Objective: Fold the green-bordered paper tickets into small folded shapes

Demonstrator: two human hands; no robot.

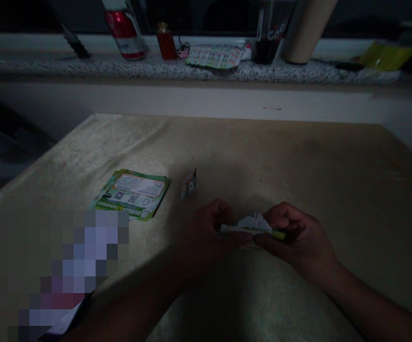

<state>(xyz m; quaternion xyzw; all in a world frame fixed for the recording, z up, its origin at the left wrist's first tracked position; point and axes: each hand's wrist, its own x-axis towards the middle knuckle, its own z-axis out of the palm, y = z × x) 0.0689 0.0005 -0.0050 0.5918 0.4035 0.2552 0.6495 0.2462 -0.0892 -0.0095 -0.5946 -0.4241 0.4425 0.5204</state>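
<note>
Between my two hands is a partly folded printed paper [254, 221], with a white pointed peak on top and a green edge at its right end. My left hand [211, 235] pinches its left side, thumb along the front. At the right side, my right hand [294, 235] grips it between thumb and fingers. Just beyond my left hand a small folded paper piece [189, 184] stands on the table. Farther left lies a stack of green and white printed leaflets [133, 194].
The table [334, 166] has a pale, slightly creased cover. A blurred-out object [81, 266] lies at the lower left. On the granite sill behind stand a red and white bottle [123, 33], an orange jar [166, 42], a blister pack [213, 56], a dark-filled cup [268, 38] and a tan cylinder [307, 31].
</note>
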